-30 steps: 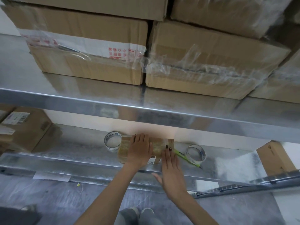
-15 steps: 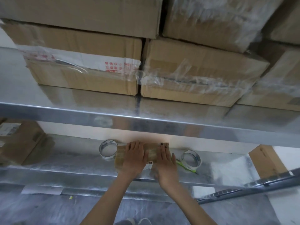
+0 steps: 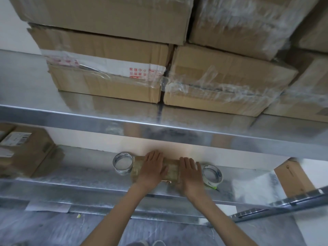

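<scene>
On the lower shelf (image 3: 79, 174), left hand (image 3: 152, 168) and right hand (image 3: 190, 174) press flat on a taped parcel (image 3: 171, 172). Probably light, stiff, slick: take its short ends.

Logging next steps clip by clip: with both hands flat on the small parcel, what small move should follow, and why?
Probably slide both palms outward along the parcel to smooth its top. The left hand and right hand lie flat on it, fingers straight, gripping nothing, and tape rolls flank it, suggesting sealing rather than lifting.
</scene>
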A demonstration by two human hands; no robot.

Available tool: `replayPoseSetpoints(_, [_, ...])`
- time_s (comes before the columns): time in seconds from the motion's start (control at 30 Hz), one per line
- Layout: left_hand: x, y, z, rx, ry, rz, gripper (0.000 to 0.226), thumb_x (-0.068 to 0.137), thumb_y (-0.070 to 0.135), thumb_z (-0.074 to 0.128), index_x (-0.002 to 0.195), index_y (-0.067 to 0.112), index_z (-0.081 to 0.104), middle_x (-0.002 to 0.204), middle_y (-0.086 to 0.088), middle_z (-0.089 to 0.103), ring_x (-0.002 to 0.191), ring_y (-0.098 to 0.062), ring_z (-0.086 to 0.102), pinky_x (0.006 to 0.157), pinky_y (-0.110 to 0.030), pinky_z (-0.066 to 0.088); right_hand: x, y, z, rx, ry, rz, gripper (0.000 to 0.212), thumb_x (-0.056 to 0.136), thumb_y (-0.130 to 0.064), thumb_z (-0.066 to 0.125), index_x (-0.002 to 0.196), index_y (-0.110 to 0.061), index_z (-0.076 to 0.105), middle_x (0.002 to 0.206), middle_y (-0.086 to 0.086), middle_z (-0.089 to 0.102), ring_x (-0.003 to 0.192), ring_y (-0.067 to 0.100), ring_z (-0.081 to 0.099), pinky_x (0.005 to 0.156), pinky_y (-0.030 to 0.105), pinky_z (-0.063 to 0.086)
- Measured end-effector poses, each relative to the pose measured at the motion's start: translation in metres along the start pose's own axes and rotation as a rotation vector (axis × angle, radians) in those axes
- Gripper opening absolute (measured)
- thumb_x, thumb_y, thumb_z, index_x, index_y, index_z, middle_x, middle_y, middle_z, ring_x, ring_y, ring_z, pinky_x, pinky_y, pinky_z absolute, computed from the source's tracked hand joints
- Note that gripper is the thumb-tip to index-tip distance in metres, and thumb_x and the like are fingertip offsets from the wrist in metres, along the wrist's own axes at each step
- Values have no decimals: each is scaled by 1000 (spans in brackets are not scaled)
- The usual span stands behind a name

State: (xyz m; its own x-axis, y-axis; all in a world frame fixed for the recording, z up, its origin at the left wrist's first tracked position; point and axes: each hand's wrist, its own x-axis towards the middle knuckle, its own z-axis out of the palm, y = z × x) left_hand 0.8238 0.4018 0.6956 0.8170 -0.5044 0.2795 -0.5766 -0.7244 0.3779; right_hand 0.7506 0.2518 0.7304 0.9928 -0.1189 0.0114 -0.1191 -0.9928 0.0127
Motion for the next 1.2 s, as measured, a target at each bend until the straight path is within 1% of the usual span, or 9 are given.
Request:
replayPoseSetpoints(0.1, [7, 2, -22, -81, -212, 44, 75, 81, 46, 64, 144, 16, 34, 154, -6, 29, 144, -24, 24, 115, -42, 28, -28, -7, 13, 31, -18, 32, 104, 30, -38, 92, 120, -1, 55, 114, 14, 64, 111, 31, 61, 101, 57, 31])
replayPoseSetpoints(0.2, [12, 10, -45, 75, -556, -2, 102, 79, 58, 64, 153, 27, 2, 162, 4, -8, 149, -21, -5, 119, -49, 15, -48, -14, 19, 56, -5, 55, 103, 38, -22, 91, 128, -2, 45, 129, 17, 56, 122, 32, 54, 104, 60, 30])
replayPoseSetpoints(0.37, [12, 14, -40, 173, -790, 28, 104, 74, 64, 66, 151, 15, 14, 152, -6, 29, 140, -27, 26, 117, -50, 13, -84, -3, 20, 97, 3, -61, 108, 42, -29, 91, 134, -4, 40, 134, 14, 54, 128, 28, 40, 107, 53, 22])
replayPoseSetpoints(0.5, [8, 16, -34, 149, -703, 34, 89, 72, 62, 68, 137, 13, 32, 134, -5, 43, 121, -27, 40, 102, -42, 29, -79, 11, 10, 34, -20, -102, 95, 43, -23, 87, 130, -8, 53, 131, 9, 59, 123, 24, 52, 111, 48, 18])
replayPoseSetpoints(0.73, [-2, 17, -24, 199, -614, 70, 82, 72, 60, 64, 132, 12, 35, 125, -5, 44, 113, -27, 42, 98, -41, 31, -25, 21, -13, -133, -121, -161, 77, 19, -17, 85, 95, -12, 74, 98, 4, 72, 105, 27, 66, 86, 53, 50])
replayPoseSetpoints(0.87, [-7, 19, -24, 211, -555, 70, 81, 73, 61, 63, 131, 13, 37, 125, -5, 45, 111, -27, 44, 95, -40, 32, -7, 29, -26, -152, -283, -283, 75, 80, -18, 69, 145, -11, 32, 153, 5, 31, 146, 31, 14, 115, 57, 8])
replayPoseSetpoints(0.97, [-9, 22, -28, 229, -545, 69, 82, 72, 62, 64, 131, 12, 37, 125, -5, 45, 111, -27, 44, 95, -40, 32, 5, 40, -34, -46, -427, -311, 78, 86, -29, 65, 150, -21, 20, 158, -6, 16, 148, 22, -1, 117, 52, -2])
replayPoseSetpoints(1.07, [-14, 24, -28, 246, -487, 74, 84, 66, 66, 66, 127, 13, 44, 119, -4, 50, 106, -26, 50, 92, -39, 36, 8, 50, -35, 61, -464, -321, 85, 82, -34, 69, 150, -21, 20, 157, -3, 20, 147, 19, 8, 118, 45, 6])
replayPoseSetpoints(1.2, [-15, 24, -30, 269, -442, 35, 90, 51, 72, 70, 115, 11, 58, 110, -6, 59, 101, -29, 61, 92, -45, 44, 8, 50, -24, 28, -203, -421, 90, 62, -42, 80, 138, -13, 42, 129, 2, 50, 120, 22, 45, 107, 37, 32])
